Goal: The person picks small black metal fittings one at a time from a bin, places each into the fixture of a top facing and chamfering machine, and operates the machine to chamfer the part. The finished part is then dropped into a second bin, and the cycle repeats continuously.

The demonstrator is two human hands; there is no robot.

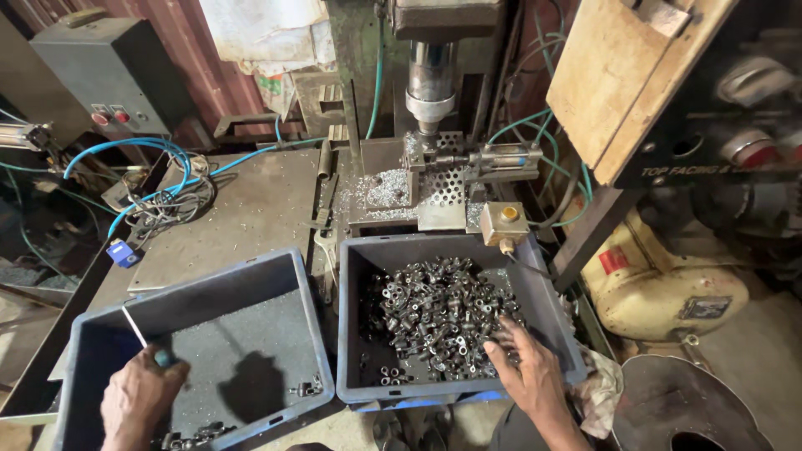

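In right bin: metal parts, right hand fingers spread; left hand fingers clamp thin tool.

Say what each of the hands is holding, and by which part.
The left hand grips a thin tool by its dark handle, metal shaft pointing up. The right hand rests on the small metal parts; whether it holds one cannot be told.
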